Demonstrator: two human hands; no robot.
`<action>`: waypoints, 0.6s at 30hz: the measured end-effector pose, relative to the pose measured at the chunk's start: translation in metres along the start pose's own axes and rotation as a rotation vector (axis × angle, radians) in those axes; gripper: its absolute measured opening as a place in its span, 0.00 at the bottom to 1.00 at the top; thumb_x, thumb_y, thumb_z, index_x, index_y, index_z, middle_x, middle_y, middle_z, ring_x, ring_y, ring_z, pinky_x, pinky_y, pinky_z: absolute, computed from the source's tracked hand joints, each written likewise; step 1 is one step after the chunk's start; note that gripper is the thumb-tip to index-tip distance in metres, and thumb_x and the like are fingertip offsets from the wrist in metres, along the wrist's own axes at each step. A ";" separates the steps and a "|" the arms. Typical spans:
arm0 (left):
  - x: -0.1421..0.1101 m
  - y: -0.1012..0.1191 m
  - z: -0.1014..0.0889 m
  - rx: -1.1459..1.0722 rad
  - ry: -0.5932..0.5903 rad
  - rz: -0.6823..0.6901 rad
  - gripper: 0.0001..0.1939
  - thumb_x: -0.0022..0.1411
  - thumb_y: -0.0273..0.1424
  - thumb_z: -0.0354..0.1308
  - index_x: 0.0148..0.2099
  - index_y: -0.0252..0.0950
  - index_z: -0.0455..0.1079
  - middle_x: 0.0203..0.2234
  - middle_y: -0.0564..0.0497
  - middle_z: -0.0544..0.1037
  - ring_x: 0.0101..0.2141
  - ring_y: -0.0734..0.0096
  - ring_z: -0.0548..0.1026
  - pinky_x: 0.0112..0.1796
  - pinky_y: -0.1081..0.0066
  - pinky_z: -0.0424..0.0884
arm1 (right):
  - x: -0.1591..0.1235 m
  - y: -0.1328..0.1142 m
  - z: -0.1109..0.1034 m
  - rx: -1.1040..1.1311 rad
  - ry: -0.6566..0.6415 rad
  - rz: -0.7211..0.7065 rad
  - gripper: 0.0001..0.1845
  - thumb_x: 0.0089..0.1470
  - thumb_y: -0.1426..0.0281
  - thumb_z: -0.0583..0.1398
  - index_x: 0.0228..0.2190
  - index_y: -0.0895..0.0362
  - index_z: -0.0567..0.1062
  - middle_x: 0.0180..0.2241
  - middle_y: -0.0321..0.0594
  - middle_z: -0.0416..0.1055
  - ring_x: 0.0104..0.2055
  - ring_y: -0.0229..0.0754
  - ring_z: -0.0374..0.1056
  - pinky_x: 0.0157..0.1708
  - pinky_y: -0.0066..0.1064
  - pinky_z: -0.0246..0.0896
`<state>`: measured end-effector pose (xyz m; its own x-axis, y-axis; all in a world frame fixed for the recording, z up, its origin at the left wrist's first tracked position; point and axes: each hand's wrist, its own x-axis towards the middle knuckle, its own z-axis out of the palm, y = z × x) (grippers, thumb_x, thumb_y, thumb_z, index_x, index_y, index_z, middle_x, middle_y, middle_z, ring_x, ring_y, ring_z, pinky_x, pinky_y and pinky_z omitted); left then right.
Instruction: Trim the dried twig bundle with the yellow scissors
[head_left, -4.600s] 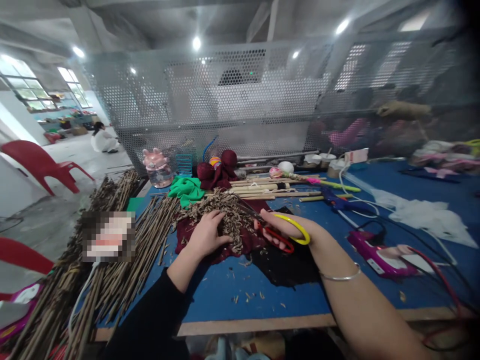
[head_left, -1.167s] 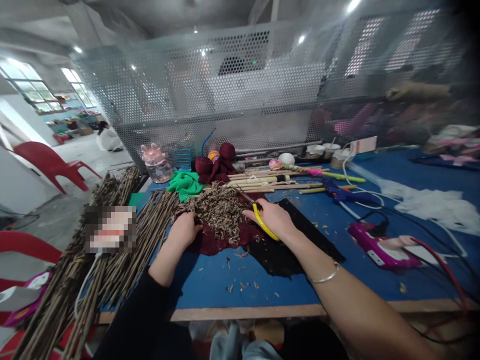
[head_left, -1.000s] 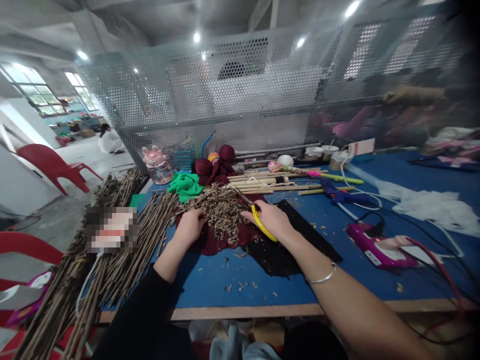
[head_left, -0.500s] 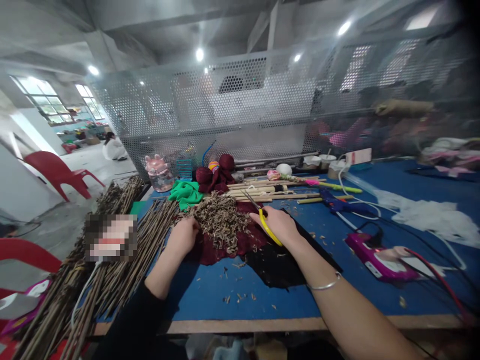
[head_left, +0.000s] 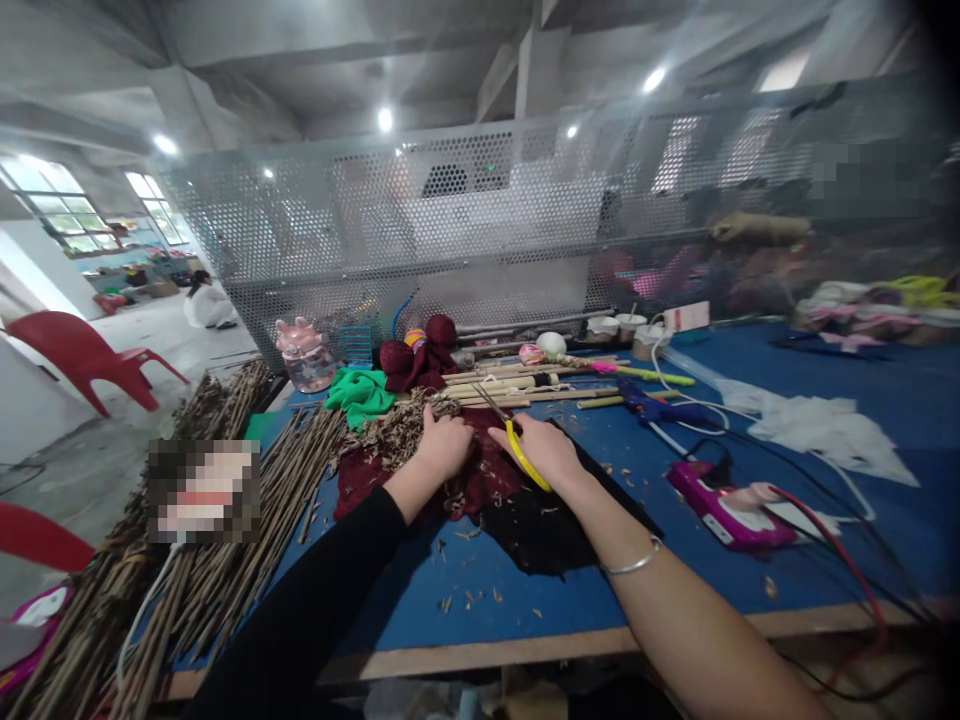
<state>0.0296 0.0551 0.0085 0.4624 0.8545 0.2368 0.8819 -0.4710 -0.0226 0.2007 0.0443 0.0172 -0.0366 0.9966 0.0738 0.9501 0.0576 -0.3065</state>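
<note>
The wide, blue-topped table with a pale wooden front edge (head_left: 405,622) is carrying a crinkled dark maroon cloth (head_left: 358,487), and a flat black cloth (head_left: 536,548) is lying beside it. Thin, straight brown stalks (head_left: 259,525) are spreading across the left side. Toward the back, a crumpled bright green cloth (head_left: 363,396) is resting near a clear, pink-topped bottle (head_left: 309,370). A purple power strip (head_left: 731,518) is sitting on the right.

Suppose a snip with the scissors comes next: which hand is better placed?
Right, I'd judge. The right hand already grips the yellow-handled scissors, blades extending ahead. The left hand shows no tool and is at the dried plant pile.
</note>
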 end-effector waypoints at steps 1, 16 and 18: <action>-0.003 -0.007 -0.002 -0.020 -0.001 -0.001 0.08 0.57 0.32 0.52 0.34 0.36 0.72 0.31 0.46 0.75 0.37 0.61 0.70 0.52 0.44 0.45 | 0.000 0.000 0.000 0.001 -0.002 -0.001 0.32 0.48 0.42 0.44 0.37 0.54 0.69 0.34 0.48 0.73 0.38 0.52 0.69 0.34 0.36 0.58; -0.071 -0.059 -0.016 -0.535 0.420 -0.176 0.20 0.59 0.38 0.50 0.52 0.37 0.63 0.48 0.44 0.69 0.50 0.63 0.65 0.51 0.61 0.61 | -0.009 -0.011 -0.016 0.264 -0.089 -0.085 0.31 0.45 0.41 0.49 0.32 0.56 0.69 0.29 0.45 0.72 0.32 0.46 0.68 0.31 0.33 0.60; -0.076 -0.060 -0.014 -0.517 0.301 -0.122 0.30 0.52 0.42 0.57 0.56 0.36 0.58 0.52 0.42 0.65 0.54 0.59 0.61 0.52 0.58 0.58 | -0.013 -0.015 -0.026 0.561 -0.276 -0.055 0.32 0.48 0.41 0.44 0.33 0.56 0.66 0.25 0.41 0.69 0.24 0.39 0.65 0.24 0.29 0.60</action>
<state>-0.0595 0.0149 0.0050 0.2481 0.8450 0.4737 0.7328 -0.4836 0.4788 0.1949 0.0288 0.0452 -0.2305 0.9655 -0.1211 0.6403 0.0568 -0.7660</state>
